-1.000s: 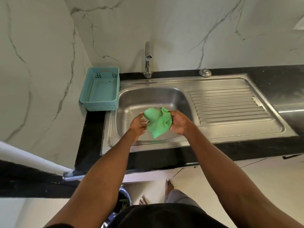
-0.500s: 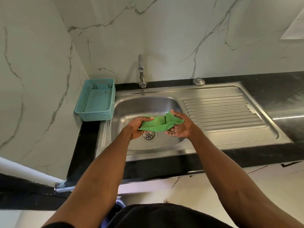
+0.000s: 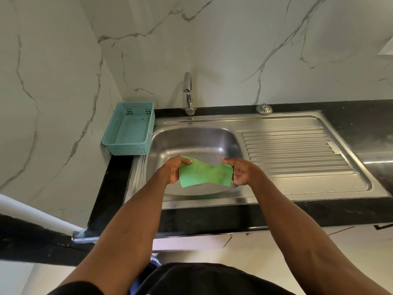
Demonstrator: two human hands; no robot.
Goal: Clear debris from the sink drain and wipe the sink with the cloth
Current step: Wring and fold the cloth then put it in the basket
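Green cloth (image 3: pixel 205 174) spread flat over the sink basin (image 3: pixel 191 139), hiding the drain, pinched at 9 o'clock by left hand (image 3: pixel 173 170) and at 3 o'clock by right hand (image 3: pixel 240 172). Could sag or slip into the wet basin if either pinch loosens. Both forearms reaching in from 6 o'clock, thumbs on top, fingers curled under. Drain strainer (image 3: pixel 264 109) lying at 1 o'clock, teal basket (image 3: pixel 129 129) at 10

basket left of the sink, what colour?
Teal, with perforated sides: the basket beside the sink, clearest in the head view.
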